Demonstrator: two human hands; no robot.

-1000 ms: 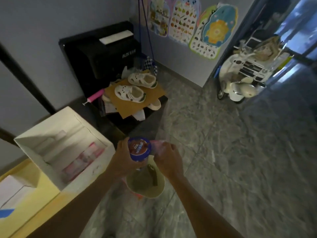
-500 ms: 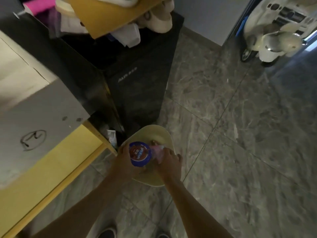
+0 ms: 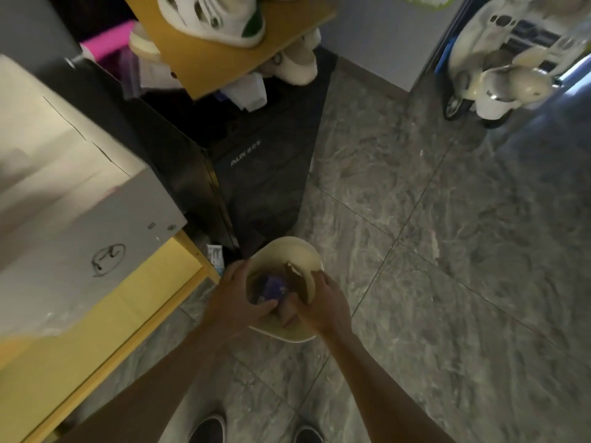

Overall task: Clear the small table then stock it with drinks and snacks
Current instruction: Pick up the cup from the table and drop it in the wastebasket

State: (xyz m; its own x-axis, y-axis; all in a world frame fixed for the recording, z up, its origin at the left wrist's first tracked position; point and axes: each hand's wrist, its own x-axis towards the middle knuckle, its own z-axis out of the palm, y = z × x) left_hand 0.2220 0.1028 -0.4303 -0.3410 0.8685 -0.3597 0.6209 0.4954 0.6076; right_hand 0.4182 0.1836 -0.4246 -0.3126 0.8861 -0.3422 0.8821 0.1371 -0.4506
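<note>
Two hands meet over the little cream bin point(image 3: 284, 251) on the floor; the left hand point(image 3: 235, 294) curls its grip on the near left side of the rim, with the thumb reaching in toward a blue and purple thing point(image 3: 271, 287) down inside; the right hand point(image 3: 321, 302) is bunched with its fingers pressed together around something pinkish point(image 3: 287, 310), but it is too blurry to say what; the blue thing looks like rubbish from the clearing, and I cannot tell if the left fingers are touching it or if it is lying loose in the bin; a brown scrap point(image 3: 299, 279) also sticks up inside.

What could go wrong; the bin is small and light, I think, so a push on one side could tip it and spill the rubbish over the grey floor point(image 3: 447, 251); the pinkish thing could miss the hole and land beside the bin; the bin sits just beside the black box point(image 3: 262, 187) and the yellow desk point(image 3: 105, 324), so an elbow could bump the big white box point(image 3: 80, 203) on the desk; the shoes point(image 3: 208, 14) on the board up top sit near its edge and could slide off if the black box gets knocked.
</note>
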